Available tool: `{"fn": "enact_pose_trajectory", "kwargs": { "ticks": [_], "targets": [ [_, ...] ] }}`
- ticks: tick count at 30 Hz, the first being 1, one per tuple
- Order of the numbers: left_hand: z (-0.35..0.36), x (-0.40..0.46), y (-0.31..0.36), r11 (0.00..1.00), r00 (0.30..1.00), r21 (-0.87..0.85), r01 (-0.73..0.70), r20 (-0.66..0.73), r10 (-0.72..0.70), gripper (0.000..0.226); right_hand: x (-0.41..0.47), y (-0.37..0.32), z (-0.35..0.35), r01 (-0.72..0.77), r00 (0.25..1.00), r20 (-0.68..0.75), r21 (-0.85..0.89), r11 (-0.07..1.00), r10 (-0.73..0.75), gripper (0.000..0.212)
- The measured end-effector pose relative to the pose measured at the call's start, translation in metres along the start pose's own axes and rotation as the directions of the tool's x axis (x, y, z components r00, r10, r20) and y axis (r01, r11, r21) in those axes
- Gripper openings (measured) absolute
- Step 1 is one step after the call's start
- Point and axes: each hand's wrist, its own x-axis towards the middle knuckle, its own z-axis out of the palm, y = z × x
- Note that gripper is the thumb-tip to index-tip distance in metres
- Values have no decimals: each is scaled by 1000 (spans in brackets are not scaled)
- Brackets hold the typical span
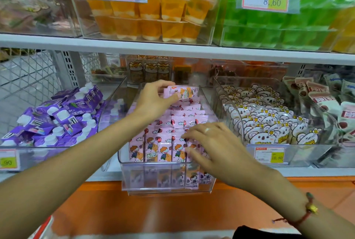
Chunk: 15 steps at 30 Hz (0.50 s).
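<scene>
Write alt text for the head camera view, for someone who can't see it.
A person's left hand pinches a pink cartoon-printed snack packet above a clear plastic bin packed with rows of the same packets, while the right hand rests its fingers on the front rows. Bins of purple white-capped pouches and white koala-shaped packets flank it.

The left arm (76, 152) comes in from the lower left, its bare forearm stretched forward and upward. The left hand (153, 100) is curled, thumb below and fingers above, pinching one end of a pink packet (182, 92). The right arm (278, 190) enters from the lower right with a red cord bracelet (305, 215) at the wrist. The right hand (217, 146) lies palm down, nearer and lower than the left. Its fingers (194, 132) are fairly straight, slightly spread and pointing left, and one wears a ring (207, 130).
</scene>
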Motion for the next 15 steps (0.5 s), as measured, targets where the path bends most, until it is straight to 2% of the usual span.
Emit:
{"fn": "enact_pose_trajectory", "kwargs": {
  "ticks": [4,8,12,15],
  "targets": [
    [23,26,-7,963,997,265,-49,62,34,42,0,1,-1,3,999,53,6,1000,-3,36],
    [22,38,-6,886,976,428,-178,193,102,44,1,3,-1,2,999,49,23,1000,-3,35],
    [12,48,6,740,904,572,-355,412,116,44,1,5,-1,7,998,63,35,999,-9,35],
    [6,62,17,736,829,536,-414,555,62,45,1,5,-1,8,998,69,43,999,-11,36]
  ]
}}
